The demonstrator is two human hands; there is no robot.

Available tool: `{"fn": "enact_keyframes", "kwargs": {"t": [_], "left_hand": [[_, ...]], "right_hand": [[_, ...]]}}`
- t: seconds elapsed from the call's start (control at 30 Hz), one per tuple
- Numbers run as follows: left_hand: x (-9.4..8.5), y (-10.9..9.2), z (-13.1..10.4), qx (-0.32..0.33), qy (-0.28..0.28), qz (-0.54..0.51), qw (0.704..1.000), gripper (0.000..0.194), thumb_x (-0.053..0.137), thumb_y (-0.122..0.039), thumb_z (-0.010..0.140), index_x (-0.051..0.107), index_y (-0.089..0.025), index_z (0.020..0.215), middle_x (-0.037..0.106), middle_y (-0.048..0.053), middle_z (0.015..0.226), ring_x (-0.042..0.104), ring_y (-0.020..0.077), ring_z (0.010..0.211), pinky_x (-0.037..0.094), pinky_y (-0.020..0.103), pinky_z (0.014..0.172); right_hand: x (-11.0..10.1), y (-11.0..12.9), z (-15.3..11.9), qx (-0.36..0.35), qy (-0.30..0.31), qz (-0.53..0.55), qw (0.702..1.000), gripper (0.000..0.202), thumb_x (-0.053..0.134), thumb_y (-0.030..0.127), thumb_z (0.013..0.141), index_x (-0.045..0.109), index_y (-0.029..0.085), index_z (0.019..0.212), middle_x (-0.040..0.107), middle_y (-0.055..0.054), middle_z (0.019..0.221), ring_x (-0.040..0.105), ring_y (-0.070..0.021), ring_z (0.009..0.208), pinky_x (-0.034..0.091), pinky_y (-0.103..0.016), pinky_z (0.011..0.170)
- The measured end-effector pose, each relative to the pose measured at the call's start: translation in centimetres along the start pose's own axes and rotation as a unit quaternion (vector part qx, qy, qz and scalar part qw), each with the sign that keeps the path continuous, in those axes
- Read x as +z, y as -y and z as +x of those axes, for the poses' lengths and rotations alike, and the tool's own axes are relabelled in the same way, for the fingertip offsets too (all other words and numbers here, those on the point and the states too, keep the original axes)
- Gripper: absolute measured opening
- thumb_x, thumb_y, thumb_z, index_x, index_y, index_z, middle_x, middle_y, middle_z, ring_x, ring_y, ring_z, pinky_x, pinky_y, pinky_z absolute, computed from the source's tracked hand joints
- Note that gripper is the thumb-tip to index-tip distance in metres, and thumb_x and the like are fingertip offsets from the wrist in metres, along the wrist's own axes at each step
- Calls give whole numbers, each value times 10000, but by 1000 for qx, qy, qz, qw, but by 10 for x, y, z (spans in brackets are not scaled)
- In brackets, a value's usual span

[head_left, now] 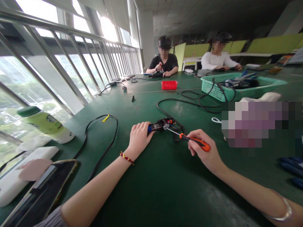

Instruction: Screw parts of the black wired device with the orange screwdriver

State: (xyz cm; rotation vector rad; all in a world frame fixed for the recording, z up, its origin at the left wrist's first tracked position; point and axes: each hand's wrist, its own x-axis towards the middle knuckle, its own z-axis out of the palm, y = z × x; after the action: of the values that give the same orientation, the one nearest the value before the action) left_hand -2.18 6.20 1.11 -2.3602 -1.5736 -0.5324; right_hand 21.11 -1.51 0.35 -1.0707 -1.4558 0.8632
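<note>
My left hand point(140, 136) is wrapped round the blue and black body of an opened corded power tool point(156, 126) lying on the green table. At the tool's right end, wires and small inner parts point(168, 122) lie exposed. Between the thumb and fingers of my right hand point(204, 148) is a screwdriver point(197, 142) with an orange and black handle. Its thin shaft points left, and the tip is at the exposed parts; whether it touches a screw is too small to tell. A black cord point(165, 104) runs from the tool toward the back right.
A teal basket point(213, 90) holding tools and cords stands at the back right, a red tray point(169, 85) further back. On the left lie a bottle point(47, 124), a phone point(44, 192) and a black strap point(115, 132). Two people sit across the table.
</note>
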Motion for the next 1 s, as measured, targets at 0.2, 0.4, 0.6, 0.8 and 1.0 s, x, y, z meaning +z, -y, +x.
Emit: {"fn": "enact_keyframes", "kwargs": {"t": [0.2, 0.4, 0.6, 0.8, 1.0], "left_hand": [[-6, -4, 0, 1, 9, 19, 1000, 242, 516, -338, 843, 523, -184, 1029, 631, 56, 977, 578, 228, 891, 396, 338, 783], [-8, -11, -2, -1, 11, 51, 999, 230, 516, -325, 833, 509, -183, 1014, 624, 53, 944, 585, 223, 858, 386, 322, 709], [-7, -16, -3, -33, 9, 72, 997, 230, 493, -349, 853, 510, -182, 1011, 625, 61, 932, 585, 227, 845, 370, 325, 709], [-7, -12, -1, -42, 22, 68, 997, 259, 453, -364, 876, 511, -168, 1035, 630, 74, 951, 587, 230, 849, 378, 331, 714], [-2, -9, -1, -28, 14, 57, 998, 300, 432, -356, 884, 518, -152, 1088, 626, 94, 972, 583, 242, 861, 384, 348, 726]], "right_hand": [[-3, -2, 0, 29, -8, 17, 999, 179, 458, 357, 866, 524, 195, 906, 377, 89, 479, 338, -41, 367, 268, -173, 361], [-3, -5, 3, -30, -110, 15, 993, 269, 614, 223, 738, 451, 227, 951, 505, 66, 673, 512, -62, 500, 432, -208, 516], [-1, -2, 6, 45, -68, 43, 996, 197, 456, 377, 838, 494, 199, 912, 404, 90, 464, 363, -53, 347, 272, -185, 355], [-2, -5, 10, 25, -109, 32, 993, 332, 625, 309, 717, 458, 218, 989, 507, 73, 634, 512, -68, 466, 404, -195, 439], [-3, -11, 11, 70, -69, 28, 995, 304, 347, 455, 875, 483, 201, 972, 387, 91, 456, 369, -67, 340, 279, -194, 343]]}}
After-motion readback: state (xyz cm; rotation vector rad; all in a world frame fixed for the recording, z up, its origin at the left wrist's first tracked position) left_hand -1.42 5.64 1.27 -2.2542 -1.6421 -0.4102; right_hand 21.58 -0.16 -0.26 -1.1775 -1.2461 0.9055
